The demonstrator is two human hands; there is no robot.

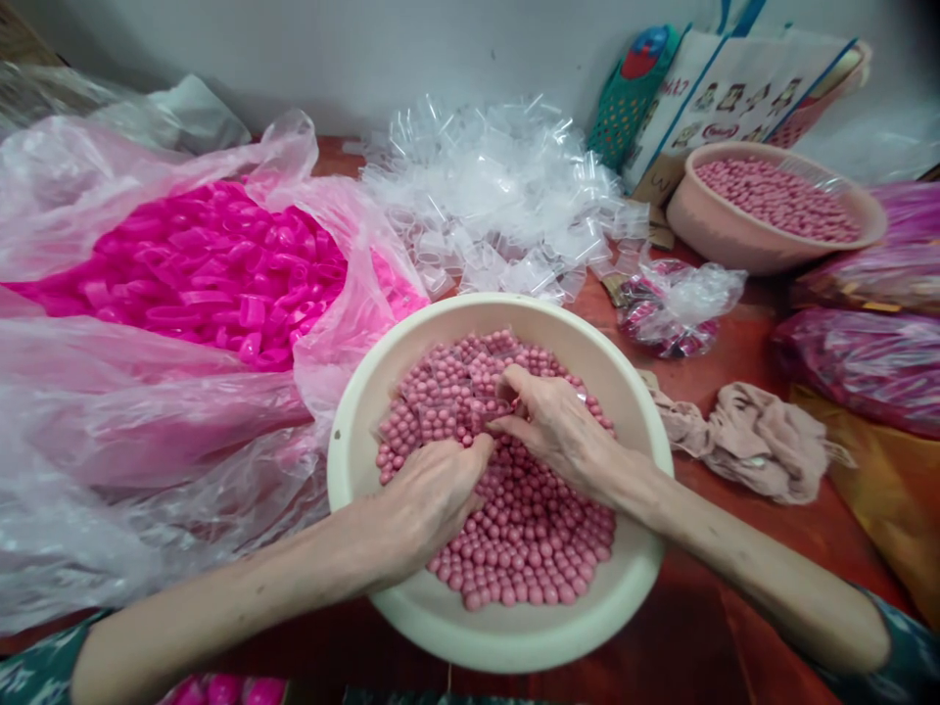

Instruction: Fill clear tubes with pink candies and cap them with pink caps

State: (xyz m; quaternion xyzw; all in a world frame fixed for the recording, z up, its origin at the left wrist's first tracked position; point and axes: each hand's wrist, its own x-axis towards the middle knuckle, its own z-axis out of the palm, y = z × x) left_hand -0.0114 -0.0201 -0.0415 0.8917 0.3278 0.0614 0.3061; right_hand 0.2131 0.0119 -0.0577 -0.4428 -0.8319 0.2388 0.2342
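A cream plastic basin holds many loose round pink balls. In its far part lie several small clear plastic containers filled with the same balls. My left hand is over the middle of the basin, its fingers curled down and pressed together among the balls; what they hold is hidden. Facing it, my right hand has thumb and forefinger bent in a pinch at a clear container with balls in it. The fingertips of both hands are close together.
Left of the basin, an opened pink plastic bag holds bright pink plastic caps. Clear empty containers are heaped behind. At right stand another basin of pink balls, a crumpled cloth and wrapped purple bundles.
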